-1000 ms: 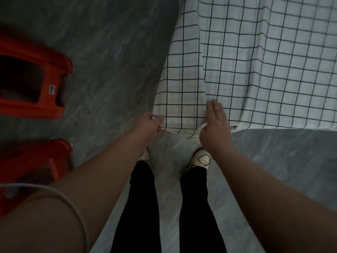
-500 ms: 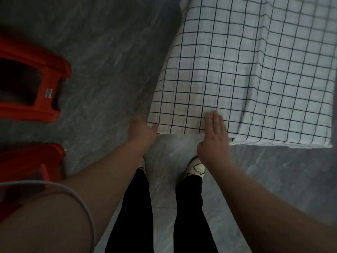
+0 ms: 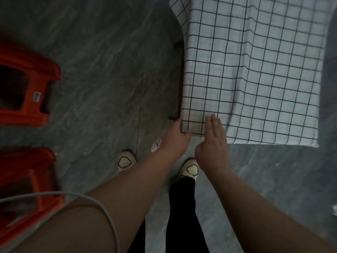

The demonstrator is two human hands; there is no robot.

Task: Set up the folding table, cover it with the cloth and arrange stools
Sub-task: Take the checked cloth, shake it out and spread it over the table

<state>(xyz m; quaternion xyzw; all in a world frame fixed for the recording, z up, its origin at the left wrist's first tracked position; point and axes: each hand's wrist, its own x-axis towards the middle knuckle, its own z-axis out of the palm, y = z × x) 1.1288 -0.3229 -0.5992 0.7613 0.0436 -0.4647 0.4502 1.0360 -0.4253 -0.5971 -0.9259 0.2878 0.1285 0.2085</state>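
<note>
The left hand (image 3: 175, 137) pinches the cloth (image 3: 255, 73) corner to square it on the worktop (image 3: 179, 84); the right hand (image 3: 214, 141), fingers straight, presses it flat.

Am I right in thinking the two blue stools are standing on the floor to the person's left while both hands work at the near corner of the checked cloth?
Nearly: the stools are red, not blue, as the head view shows. The rest holds: they stand on the floor at the left, and the left hand and right hand work at the near corner of the checked cloth.
</note>
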